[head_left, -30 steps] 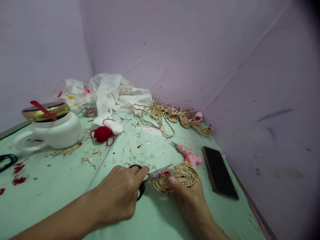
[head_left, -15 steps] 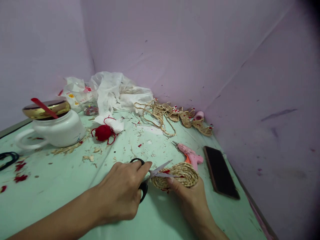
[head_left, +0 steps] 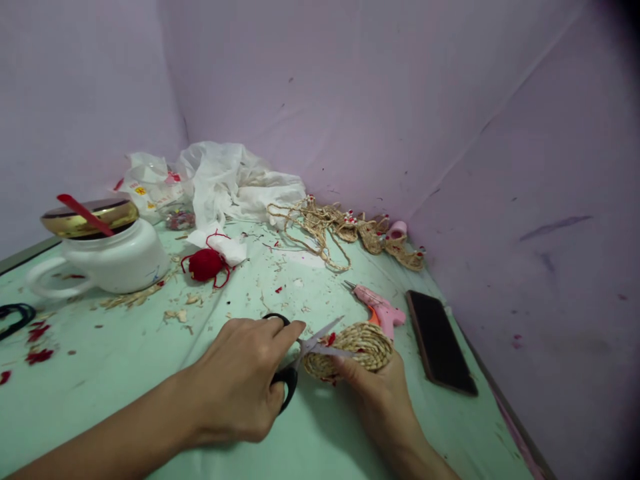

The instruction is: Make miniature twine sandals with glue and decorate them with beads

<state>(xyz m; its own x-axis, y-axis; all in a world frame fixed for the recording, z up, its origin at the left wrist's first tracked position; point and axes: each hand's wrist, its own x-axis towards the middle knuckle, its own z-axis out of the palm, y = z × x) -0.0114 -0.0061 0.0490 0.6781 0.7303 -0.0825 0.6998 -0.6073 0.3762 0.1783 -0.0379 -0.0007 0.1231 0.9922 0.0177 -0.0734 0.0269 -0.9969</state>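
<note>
My left hand grips a pair of black-handled scissors, with fingers through the handle loops. Their blades are spread apart and lie over a coiled piece of braided straw, at a bit of red yarn on its left part. My right hand is closed around the near edge of the straw piece, its thumb on top close to the lower blade; its other fingers are hidden beneath. A pink glue gun lies just behind the straw piece.
A dark phone lies to the right. At the left stand a white mug and a red yarn ball. Braided straw pieces line the wall beside a white plastic bag. Scraps litter the green cloth.
The scissors' lower handle has swung slightly outward and the blades look a little wider apart. The straw piece has shifted and tilted slightly in my right hand.
</note>
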